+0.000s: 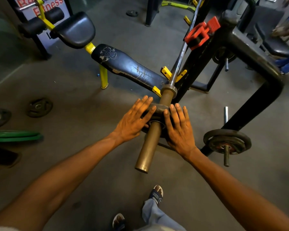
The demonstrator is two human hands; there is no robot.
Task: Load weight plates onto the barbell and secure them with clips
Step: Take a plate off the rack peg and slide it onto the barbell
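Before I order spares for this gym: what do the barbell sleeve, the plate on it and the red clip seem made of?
Sleeve: likely steel, dull brownish finish with faint sheen. Plate: probably cast iron, dark matte, rough-looking rim. Clip: looks like moulded plastic, bright uniform red with ribbed lever.

A dark round iron weight plate (pixel 158 109) sits threaded on the brown, worn steel sleeve of the barbell (pixel 149 140), about midway along it and short of the silver collar (pixel 168 90). Two red plastic clips (pixel 201 33) sit up on the black rack, well apart from the plate.
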